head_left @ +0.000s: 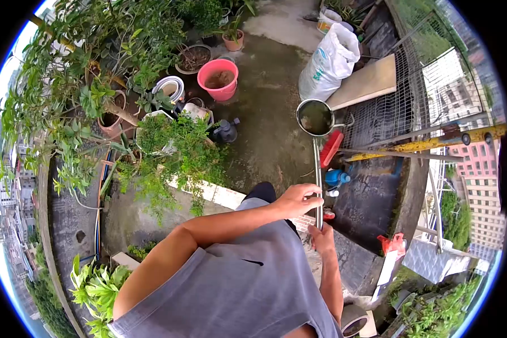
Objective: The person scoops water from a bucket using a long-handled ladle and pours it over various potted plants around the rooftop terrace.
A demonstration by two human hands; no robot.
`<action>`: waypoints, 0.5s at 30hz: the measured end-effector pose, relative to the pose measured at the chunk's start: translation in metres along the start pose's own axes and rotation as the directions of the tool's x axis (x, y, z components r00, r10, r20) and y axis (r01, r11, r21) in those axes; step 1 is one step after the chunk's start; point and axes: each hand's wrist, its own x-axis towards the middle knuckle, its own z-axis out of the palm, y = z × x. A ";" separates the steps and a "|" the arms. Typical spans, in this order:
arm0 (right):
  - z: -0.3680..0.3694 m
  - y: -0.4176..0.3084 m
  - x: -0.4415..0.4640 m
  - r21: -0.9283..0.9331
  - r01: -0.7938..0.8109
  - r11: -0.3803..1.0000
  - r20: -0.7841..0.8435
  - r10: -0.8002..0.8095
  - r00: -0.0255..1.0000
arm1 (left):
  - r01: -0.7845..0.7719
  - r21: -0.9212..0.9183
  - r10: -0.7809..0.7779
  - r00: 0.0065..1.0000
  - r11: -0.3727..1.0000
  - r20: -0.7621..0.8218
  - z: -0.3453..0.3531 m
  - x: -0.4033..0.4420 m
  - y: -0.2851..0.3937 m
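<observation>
A long-handled metal dipper extends away from my body, its round bowl holding dark, murky liquid. Near the lower end of the handle, my right hand is closed around it. My left hand is higher up the handle, with its curved fingers reaching round it in a loose grip. Beside the handle lie a red brush-like object and a blue plastic bottle. The bowl is close to the foot of a white sack.
A pink bucket with brownish contents stands among potted plants on the left. Leafy branches overhang the floor near my left arm. A board leans by the wire fence on the right. A yellow pole crosses the parapet.
</observation>
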 end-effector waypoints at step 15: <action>0.015 -0.299 0.371 -0.257 0.121 0.959 0.446 0.007 0.895 | -0.102 -0.016 0.083 0.879 0.995 -0.469 -0.264 0.264 0.049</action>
